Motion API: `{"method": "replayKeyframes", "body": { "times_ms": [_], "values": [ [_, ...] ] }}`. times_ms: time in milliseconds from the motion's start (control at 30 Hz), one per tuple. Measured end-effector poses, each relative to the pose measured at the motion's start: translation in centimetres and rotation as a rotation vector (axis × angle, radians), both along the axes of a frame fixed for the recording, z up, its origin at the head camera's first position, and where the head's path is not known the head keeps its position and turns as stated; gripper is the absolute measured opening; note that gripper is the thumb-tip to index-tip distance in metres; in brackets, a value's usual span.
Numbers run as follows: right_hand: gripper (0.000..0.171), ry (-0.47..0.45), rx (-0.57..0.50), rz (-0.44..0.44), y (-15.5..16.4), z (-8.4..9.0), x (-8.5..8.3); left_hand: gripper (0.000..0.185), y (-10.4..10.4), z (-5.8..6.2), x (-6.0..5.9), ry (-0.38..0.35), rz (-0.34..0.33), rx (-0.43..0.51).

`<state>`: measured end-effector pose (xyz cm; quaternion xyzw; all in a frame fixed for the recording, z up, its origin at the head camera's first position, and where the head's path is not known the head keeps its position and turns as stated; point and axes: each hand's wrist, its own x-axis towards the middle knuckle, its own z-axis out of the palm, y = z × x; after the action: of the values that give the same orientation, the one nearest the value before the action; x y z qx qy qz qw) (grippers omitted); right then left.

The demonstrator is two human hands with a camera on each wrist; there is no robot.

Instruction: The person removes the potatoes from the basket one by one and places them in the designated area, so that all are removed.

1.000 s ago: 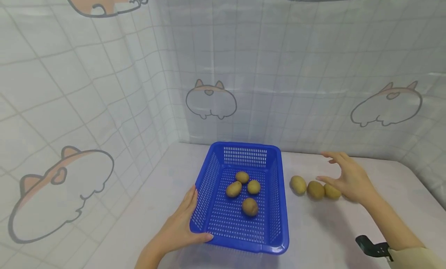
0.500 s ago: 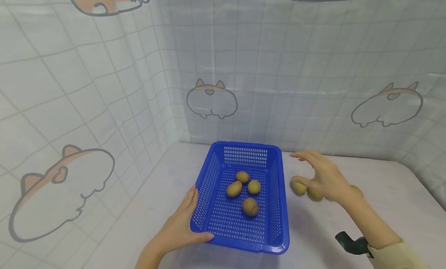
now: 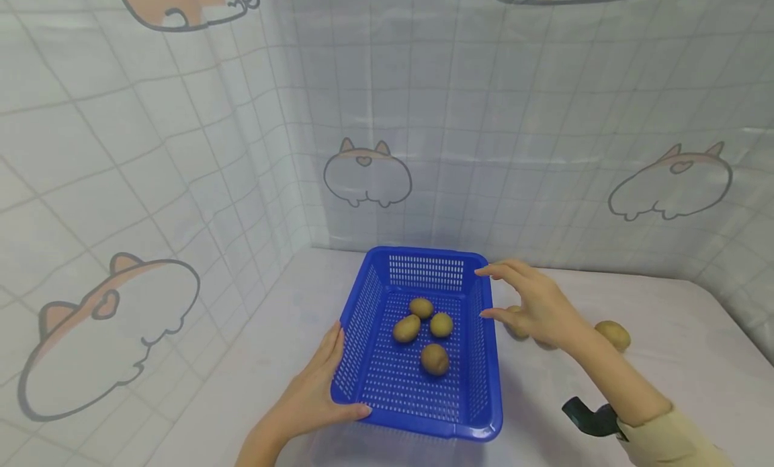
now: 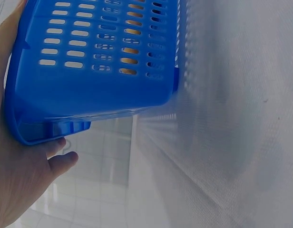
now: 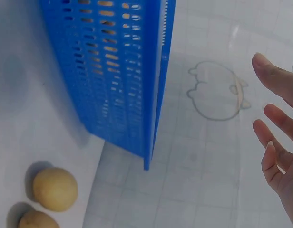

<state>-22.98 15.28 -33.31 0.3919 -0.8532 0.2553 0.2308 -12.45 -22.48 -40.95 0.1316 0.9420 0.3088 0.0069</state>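
A blue slotted basket stands mid-table with several brown oval fruits in it. My left hand holds its near left corner, thumb along the front wall; in the left wrist view the palm lies against the basket. My right hand hovers with fingers spread beside the basket's right rim and holds nothing. Two fruits lie partly hidden behind it, and a third lies further right. The right wrist view shows the spread fingers, the basket wall and two fruits.
Tiled curtain walls with cartoon prints close off the back and left of the white table. A black wrist strap sits on my right forearm. The table's right edge runs near the frame's right border.
My right hand has moved left from over the three loose fruits to the basket's right rim, uncovering the rightmost fruit. The left hand and the basket have stayed put.
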Motion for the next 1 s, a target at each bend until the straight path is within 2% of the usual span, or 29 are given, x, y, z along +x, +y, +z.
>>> {"method": "replayKeyframes", "body": {
  "times_ms": [100, 300, 533, 833, 1000],
  "values": [
    [0.065, -0.024, 0.005, 0.020, -0.6, 0.3, 0.1, 0.127, 0.0, -0.1, 0.0, -0.004, -0.004, -0.005],
    [0.065, -0.003, 0.019, 0.073, -1.7, 0.6, 0.0, 0.127, -0.1, -0.2, -0.1, 0.017, -0.010, -0.005],
    [0.065, -0.022, 0.057, 0.104, -2.9, 1.2, 0.1, 0.129, 0.1, 0.0, 0.0, -0.011, 0.001, 0.000],
    [0.059, -0.126, 0.118, 0.138, -5.7, 2.7, 0.4, 0.128, 0.1, 0.0, 0.1, 0.003, 0.014, -0.013],
    [0.059, -0.134, 0.131, 0.179, -7.2, 3.2, 0.5, 0.129, 0.2, 0.0, 0.0, 0.001, 0.018, -0.017]
  ]
}}
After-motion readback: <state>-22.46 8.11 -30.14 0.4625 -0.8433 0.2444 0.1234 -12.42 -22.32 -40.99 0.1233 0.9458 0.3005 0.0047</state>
